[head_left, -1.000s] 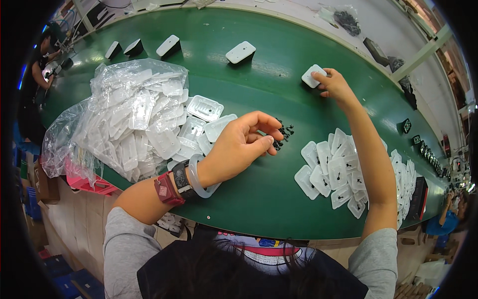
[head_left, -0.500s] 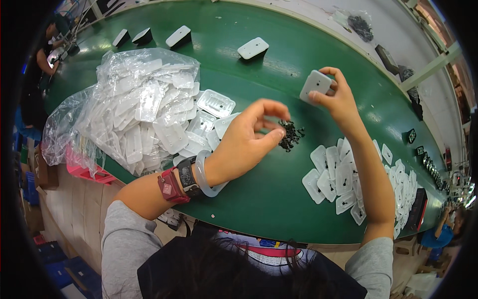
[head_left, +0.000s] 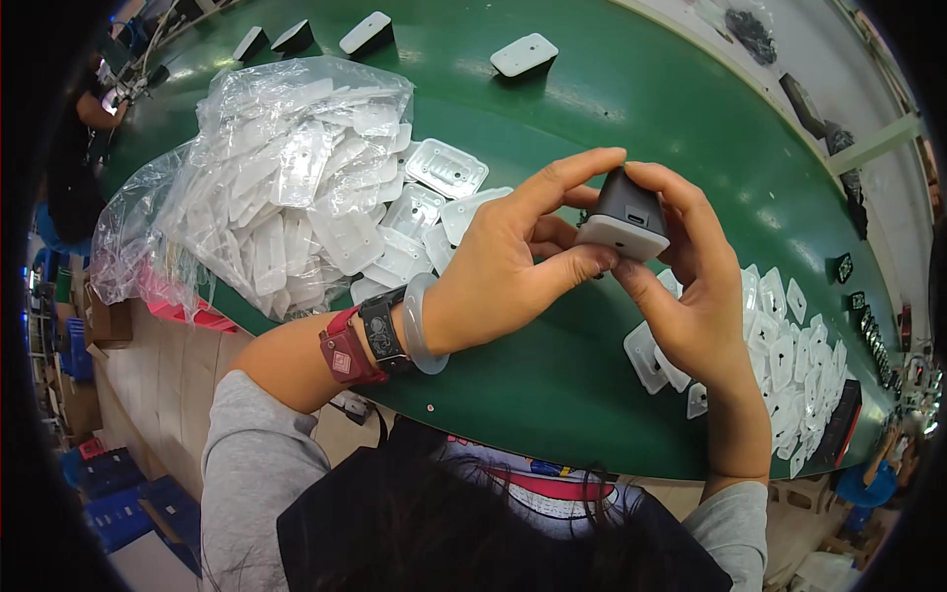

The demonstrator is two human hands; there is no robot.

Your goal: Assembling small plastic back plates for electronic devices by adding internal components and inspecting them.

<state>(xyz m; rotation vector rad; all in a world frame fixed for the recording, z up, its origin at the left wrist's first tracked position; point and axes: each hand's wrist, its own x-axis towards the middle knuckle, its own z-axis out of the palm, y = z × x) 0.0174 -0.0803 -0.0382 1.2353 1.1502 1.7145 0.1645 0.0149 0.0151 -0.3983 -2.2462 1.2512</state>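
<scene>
Both hands hold a small black box (head_left: 627, 202) with a rounded white cover plate (head_left: 621, 237) on the side toward me. A small slot shows in the box's black end. My right hand (head_left: 700, 286) grips its right side, fingers behind and thumb at the plate. My left hand (head_left: 513, 252) is closed around the left side, with its index finger at the top and thumb at the plate's corner. Dark specks show by the left fingers; I cannot make them out. The pile of small black screws is mostly hidden behind my left hand.
A clear plastic bag (head_left: 335, 84) spills white plates at left. Loose white plates (head_left: 779, 355) lie on the green table (head_left: 533, 385) at right. Several black boxes with white plates, one a box (head_left: 523, 59), stand along the far side. Small dark parts (head_left: 868, 331) line the right edge.
My left hand has moved right to join the right hand at the box. The box has come lower and nearer and is turned, so its black end now shows. The view has shifted slightly.
</scene>
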